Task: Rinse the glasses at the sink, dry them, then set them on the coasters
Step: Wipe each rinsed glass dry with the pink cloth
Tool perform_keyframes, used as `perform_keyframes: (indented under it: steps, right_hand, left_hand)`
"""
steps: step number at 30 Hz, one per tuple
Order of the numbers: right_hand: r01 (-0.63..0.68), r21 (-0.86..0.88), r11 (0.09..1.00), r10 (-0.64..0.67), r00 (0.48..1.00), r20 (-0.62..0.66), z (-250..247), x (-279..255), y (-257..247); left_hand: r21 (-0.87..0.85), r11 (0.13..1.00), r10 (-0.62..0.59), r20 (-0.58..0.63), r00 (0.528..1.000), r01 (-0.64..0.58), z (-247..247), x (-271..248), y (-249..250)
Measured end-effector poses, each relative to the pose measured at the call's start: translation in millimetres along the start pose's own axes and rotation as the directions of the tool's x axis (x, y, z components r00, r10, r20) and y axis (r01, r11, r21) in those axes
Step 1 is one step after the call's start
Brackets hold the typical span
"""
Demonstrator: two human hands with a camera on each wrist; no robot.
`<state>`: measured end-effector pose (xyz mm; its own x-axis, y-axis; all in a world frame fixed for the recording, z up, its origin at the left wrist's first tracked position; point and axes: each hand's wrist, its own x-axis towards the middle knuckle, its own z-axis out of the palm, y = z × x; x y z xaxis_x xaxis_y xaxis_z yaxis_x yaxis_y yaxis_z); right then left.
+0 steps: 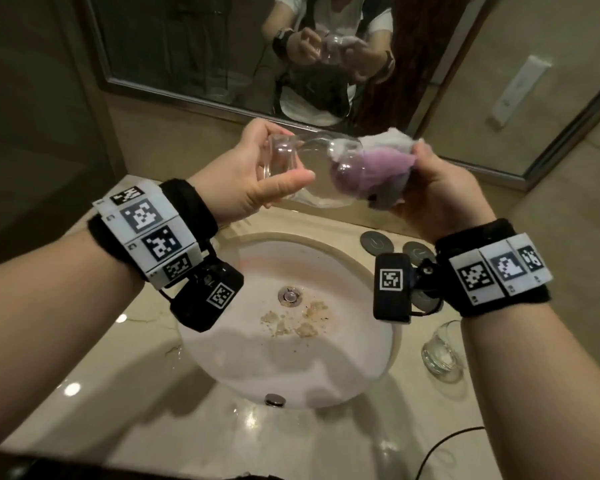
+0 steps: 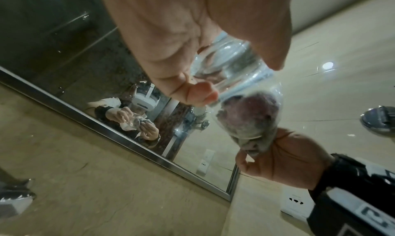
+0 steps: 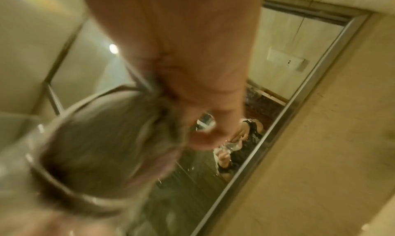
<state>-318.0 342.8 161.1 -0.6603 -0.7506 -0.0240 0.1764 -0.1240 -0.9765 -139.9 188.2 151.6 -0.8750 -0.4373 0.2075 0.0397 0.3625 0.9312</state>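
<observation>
A clear glass (image 1: 303,169) lies on its side in the air above the sink (image 1: 343,265). My left hand (image 1: 257,174) grips its thick base (image 2: 230,65). My right hand (image 1: 433,199) holds a purple and grey cloth (image 1: 378,168) stuffed into the glass's mouth (image 2: 248,119); the right wrist view shows the cloth (image 3: 102,134) inside the rim, blurred. A second clear glass (image 1: 442,351) stands on the counter at the right, partly behind my right forearm. Two dark round coasters (image 1: 376,242) (image 1: 418,252) lie on the counter beyond the basin; a third (image 1: 426,299) is mostly hidden behind my right wrist camera.
The white basin has brown crumbs (image 1: 291,322) near the drain (image 1: 289,295). A framed mirror (image 1: 222,46) fills the wall behind. A black cable (image 1: 444,445) runs over the marble counter (image 1: 84,386) at the front right. A wall socket (image 2: 297,202) sits to the right.
</observation>
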Motion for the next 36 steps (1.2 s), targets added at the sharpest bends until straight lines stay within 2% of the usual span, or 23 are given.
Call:
perform_keyframes:
  steps: [1,3,4,6,8,11,13,16,19,20,22,26,30,33,36]
  right_hand:
    - [-0.025,0.067,0.997,0.032,0.994,-0.107,-1,0,-5]
    - [0.009,0.219,0.976,0.049,0.965,-0.256,0,-1,-11]
    - [0.046,0.222,0.974,0.023,0.955,-0.296,2,-1,-13]
    - [0.099,0.116,0.988,-0.056,0.943,-0.329,11,0,-12]
    - [0.133,0.025,0.991,-0.122,0.954,-0.272,26,1,-6]
    - [0.215,-0.083,0.973,-0.222,0.971,-0.089,49,2,7]
    - [0.293,-0.12,0.949,-0.297,0.955,-0.018,54,4,13]
    - [0.439,-0.202,0.875,-0.438,0.897,0.054,49,6,19]
    - [0.59,-0.29,0.754,-0.57,0.806,0.158,40,5,24]
    - [0.627,-0.292,0.722,-0.596,0.778,0.198,37,5,26]
    - [0.654,-0.272,0.706,-0.604,0.757,0.25,32,5,32]
    - [0.629,-0.3,0.717,-0.596,0.777,0.204,29,8,43]
    - [0.611,-0.353,0.709,-0.62,0.778,0.101,31,10,47]
    - [0.562,-0.384,0.733,-0.596,0.802,0.036,32,14,46]
    - [0.481,-0.381,0.789,-0.528,0.849,-0.021,33,18,41]
  left_hand:
    - [0.008,1.0,-0.015,-0.012,1.0,0.015,0,0,-1]
    - [0.035,0.998,-0.046,-0.049,0.998,0.048,0,-1,-5]
    - [0.041,0.997,-0.056,-0.062,0.997,0.058,0,0,-7]
    - [0.038,0.997,-0.062,-0.072,0.995,0.065,1,2,-9]
    - [0.039,0.997,-0.061,-0.069,0.996,0.063,4,6,-11]
    - [0.04,0.997,-0.062,-0.111,0.992,0.067,9,12,-10]
    - [-0.064,0.994,-0.095,-0.154,0.983,0.086,9,14,-9]
    - [-0.157,0.984,-0.11,-0.153,0.982,0.086,6,14,-5]
    - [-0.213,0.973,-0.125,-0.137,0.983,0.094,2,15,-3]
    - [-0.255,0.96,-0.153,-0.143,0.978,0.113,2,15,-3]
    - [-0.354,0.921,-0.232,-0.163,0.959,0.162,1,18,-5]
    - [-0.51,0.828,-0.333,-0.113,0.936,0.233,3,21,-11]
    - [-0.599,0.756,-0.333,-0.004,0.943,0.265,3,22,-14]
    - [-0.567,0.768,-0.31,0.075,0.948,0.296,3,20,-15]
    - [-0.51,0.808,-0.296,0.083,0.952,0.295,4,15,-13]
